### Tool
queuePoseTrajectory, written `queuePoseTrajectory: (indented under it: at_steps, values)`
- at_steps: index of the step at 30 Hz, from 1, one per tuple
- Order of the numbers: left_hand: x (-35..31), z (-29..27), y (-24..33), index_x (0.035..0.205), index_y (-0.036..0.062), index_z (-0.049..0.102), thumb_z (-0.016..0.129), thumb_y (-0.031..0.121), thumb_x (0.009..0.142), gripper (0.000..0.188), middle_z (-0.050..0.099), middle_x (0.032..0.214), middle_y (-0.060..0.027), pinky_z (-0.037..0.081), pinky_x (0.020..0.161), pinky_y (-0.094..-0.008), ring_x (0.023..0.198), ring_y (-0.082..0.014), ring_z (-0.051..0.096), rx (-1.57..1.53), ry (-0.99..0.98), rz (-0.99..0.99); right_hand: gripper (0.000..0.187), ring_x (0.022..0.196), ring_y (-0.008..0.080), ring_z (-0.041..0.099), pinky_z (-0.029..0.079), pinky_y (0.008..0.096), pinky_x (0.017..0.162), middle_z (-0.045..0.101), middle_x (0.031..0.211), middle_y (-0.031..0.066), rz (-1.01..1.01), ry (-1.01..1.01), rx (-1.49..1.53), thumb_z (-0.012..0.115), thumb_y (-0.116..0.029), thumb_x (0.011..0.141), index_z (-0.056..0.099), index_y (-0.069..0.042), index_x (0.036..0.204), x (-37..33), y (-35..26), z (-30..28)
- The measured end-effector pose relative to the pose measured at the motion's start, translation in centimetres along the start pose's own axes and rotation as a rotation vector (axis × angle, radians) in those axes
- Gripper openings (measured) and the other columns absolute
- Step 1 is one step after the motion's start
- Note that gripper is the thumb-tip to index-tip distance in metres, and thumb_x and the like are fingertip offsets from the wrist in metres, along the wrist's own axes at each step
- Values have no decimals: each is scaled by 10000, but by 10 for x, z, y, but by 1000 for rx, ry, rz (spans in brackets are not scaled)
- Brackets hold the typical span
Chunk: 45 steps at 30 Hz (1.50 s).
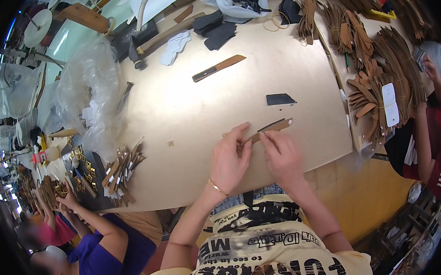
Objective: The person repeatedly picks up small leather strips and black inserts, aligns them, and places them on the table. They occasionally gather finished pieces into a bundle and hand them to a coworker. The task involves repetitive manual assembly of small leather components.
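A brown leather strip (285, 124) with a thin black strip (271, 125) along its edge lies between my two hands, close over the table. My left hand (229, 156) pinches the strip's near left end, thumb and fingers closed. My right hand (284, 160) is closed too, its fingertips pinching the black strip against the brown one. Just beyond lies a flat black piece (280, 99). Farther off, another brown strip (229, 62) with a black piece on its left end rests on the table.
Bundles of brown strips (389, 62) cover the right side. A hammer (137, 55), black pieces (220, 32) and a plastic bag (243, 1) lie at the back. More strips (123, 171) and clear plastic (93, 98) are on the left. Other people work at both sides.
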<state>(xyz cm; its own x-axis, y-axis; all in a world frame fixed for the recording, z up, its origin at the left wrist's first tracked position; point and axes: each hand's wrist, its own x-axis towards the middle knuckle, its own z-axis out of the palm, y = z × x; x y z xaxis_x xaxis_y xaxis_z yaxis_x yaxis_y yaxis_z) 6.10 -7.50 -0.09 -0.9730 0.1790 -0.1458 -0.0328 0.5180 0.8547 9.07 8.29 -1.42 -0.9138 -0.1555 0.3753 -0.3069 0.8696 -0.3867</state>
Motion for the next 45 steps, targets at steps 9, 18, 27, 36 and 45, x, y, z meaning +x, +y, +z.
queuePoseTrajectory:
  at_steps: [9,18,27,36,45]
  values:
    - [5,2,20,1200,53,615,692,93,870,342,663,865,-107,515,754,-370,851,-256,662,-234,74,35,282,861,230,687,561,329,757,696,932,117,445,-105,463,687,-14,828,660,30,1106,18,-4,-9]
    - [6,27,-1,881,74,713,745,73,797,90,604,986,-104,446,852,-403,960,-290,563,170,241,189,194,798,122,679,545,255,717,707,890,88,739,-161,805,668,-32,899,655,49,1074,24,17,-10]
    - [31,-17,-27,938,69,708,714,100,826,116,624,983,-99,448,874,-415,971,-289,577,166,365,220,202,779,169,696,548,286,703,715,897,126,544,-153,648,667,-55,899,649,31,1082,19,16,-10]
    - [162,-111,-79,870,9,711,704,138,815,140,630,975,-181,490,891,-429,981,-347,608,591,479,209,172,699,98,609,502,241,659,663,783,62,560,-128,734,643,-59,921,654,33,1066,15,28,3]
    - [182,-109,-93,881,-15,687,684,141,829,165,632,973,-192,518,874,-421,994,-333,622,655,480,133,165,672,71,569,453,218,597,648,744,46,560,-130,703,647,-76,928,658,35,1049,18,28,2]
